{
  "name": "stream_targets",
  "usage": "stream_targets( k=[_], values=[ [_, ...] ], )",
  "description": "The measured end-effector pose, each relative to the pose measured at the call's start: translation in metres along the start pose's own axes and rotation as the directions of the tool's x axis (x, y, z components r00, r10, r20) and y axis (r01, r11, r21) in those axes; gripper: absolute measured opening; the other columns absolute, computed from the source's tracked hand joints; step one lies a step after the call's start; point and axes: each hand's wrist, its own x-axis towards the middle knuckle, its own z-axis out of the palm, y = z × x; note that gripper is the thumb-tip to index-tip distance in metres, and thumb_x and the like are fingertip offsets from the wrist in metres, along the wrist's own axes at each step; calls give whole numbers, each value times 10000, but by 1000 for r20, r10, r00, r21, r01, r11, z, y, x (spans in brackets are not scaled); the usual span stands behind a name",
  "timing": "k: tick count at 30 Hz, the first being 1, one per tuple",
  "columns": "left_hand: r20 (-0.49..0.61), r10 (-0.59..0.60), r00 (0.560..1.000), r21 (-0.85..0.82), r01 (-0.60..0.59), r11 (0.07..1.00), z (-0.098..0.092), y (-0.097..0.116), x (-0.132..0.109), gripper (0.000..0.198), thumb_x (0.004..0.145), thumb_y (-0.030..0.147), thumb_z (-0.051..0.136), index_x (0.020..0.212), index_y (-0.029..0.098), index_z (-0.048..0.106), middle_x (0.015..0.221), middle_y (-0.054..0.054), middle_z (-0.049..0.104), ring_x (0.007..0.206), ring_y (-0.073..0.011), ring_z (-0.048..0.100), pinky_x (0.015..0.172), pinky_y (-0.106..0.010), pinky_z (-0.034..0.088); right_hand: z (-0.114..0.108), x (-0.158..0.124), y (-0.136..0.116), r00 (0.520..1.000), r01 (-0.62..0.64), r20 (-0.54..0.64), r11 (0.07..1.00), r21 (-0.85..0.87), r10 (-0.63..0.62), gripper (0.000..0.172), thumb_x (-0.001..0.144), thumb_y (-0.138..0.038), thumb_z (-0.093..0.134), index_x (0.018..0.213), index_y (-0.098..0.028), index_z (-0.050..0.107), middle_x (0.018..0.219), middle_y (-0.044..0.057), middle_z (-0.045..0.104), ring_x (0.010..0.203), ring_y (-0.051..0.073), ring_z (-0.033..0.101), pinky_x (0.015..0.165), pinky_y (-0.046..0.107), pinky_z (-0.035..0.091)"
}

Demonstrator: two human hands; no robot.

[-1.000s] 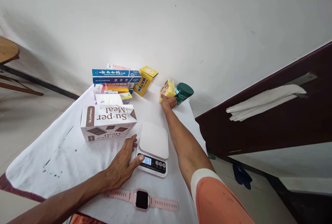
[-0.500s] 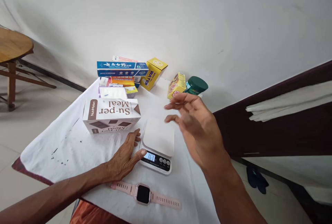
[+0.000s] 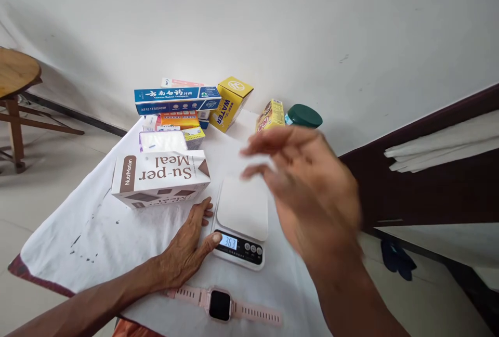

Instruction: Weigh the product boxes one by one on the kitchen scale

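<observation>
A white digital kitchen scale (image 3: 242,209) lies on the white-covered table, its lit display reading 363. Nothing rests on its plate. My left hand (image 3: 191,243) is open at the scale's left side, fingers spread, the thumb at the display's edge. Above the scale's right side, my right hand (image 3: 307,191) is raised in the air. Its fingers and thumb curve apart with nothing between them, and motion blurs it somewhat. A pink smartwatch (image 3: 220,304) lies strap-out in front of the scale. Left of the scale is a white "Su-per Meal" box (image 3: 163,173).
Behind that box are a blue toothpaste box (image 3: 177,100) on a pile of small cartons, a white-and-purple pack (image 3: 162,142) and a tilted yellow box (image 3: 231,103). A smaller yellow box (image 3: 272,113) and a green-lidded container (image 3: 304,116) stand near the wall (image 3: 249,25).
The view has shifted slightly, so the table things sit a little differently in it. My right hand appears larger and blurrier, still raised and holding nothing. My left hand stays beside the scale.
</observation>
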Motion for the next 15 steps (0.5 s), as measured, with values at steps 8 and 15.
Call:
stream_targets(
  k=[8,15],
  values=[
    [33,-109,994,-99,112,989,3,-4,-2,647,1064,537,452,1624,263,280,1517,-166,491,1326,-310,554,1158,-579,473,-47,203,153,943,-177,-321,947,-270,85,1164,488,-520,938,1457,-246,353,1632,189,320,1528,340,354,1227,508,385],
    [36,-117,992,-139,121,983,8,-8,-4,636,1077,513,436,1636,293,228,1536,-152,462,1341,-291,539,1173,-560,459,-44,240,178,962,-234,-179,959,-158,206,907,513,-478,907,1248,-314,402,1355,80,623,1202,258,625,983,448,572]
  ],
)
